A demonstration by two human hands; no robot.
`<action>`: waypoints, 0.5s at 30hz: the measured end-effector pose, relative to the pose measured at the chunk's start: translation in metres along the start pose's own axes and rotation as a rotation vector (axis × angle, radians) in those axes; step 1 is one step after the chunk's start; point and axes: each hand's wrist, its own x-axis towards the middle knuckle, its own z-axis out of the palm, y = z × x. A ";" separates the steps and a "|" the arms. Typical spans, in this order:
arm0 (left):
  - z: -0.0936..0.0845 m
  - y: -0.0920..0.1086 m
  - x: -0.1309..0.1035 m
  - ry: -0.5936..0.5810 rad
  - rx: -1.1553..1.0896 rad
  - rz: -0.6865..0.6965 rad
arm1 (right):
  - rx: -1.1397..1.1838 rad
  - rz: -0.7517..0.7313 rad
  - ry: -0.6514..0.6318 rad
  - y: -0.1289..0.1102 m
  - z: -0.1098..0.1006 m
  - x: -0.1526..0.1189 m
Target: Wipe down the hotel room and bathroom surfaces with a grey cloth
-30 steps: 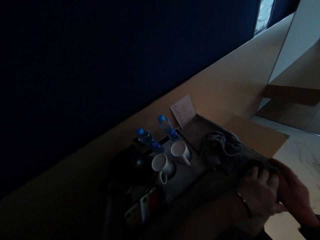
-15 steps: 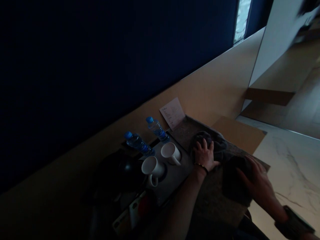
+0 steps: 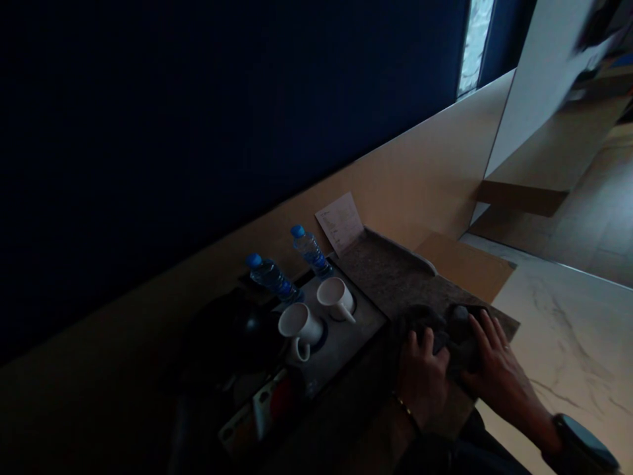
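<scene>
On the dark stone-like countertop (image 3: 390, 270), a crumpled dark cloth (image 3: 420, 318) lies bunched near the front right. My left hand (image 3: 425, 373) presses on it with bent fingers closed over the fabric. Beside it, my right hand (image 3: 502, 359) holds a dark, soft-looking bundle (image 3: 462, 330), thumb on the near side and fingers along the right. Dim light hides whether both hands grip one cloth or two. Left of them, a grey tray (image 3: 363, 320) carries two white mugs, the nearer mug (image 3: 299, 323) and the farther mug (image 3: 333, 297).
Two water bottles with blue caps, the left bottle (image 3: 274, 280) and right bottle (image 3: 311, 251), stand behind the mugs. A printed card (image 3: 340, 223) leans against the wood panel. A black rounded appliance (image 3: 232, 336) sits left. Colourful packets (image 3: 267, 402) lie in front.
My left hand has drawn the cloth back toward me, and its spread fingers have curled in. My right hand stays on the dark bundle near the counter's right edge.
</scene>
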 end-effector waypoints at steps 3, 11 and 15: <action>0.012 -0.007 -0.052 -0.011 -0.035 -0.213 | 0.045 -0.058 -0.077 0.006 -0.001 0.010; 0.051 -0.041 -0.213 0.179 0.280 -0.727 | 0.086 -0.285 -0.192 0.007 0.008 0.054; 0.056 -0.048 -0.308 0.215 0.543 -0.933 | 0.163 -0.392 -0.231 0.006 0.019 0.072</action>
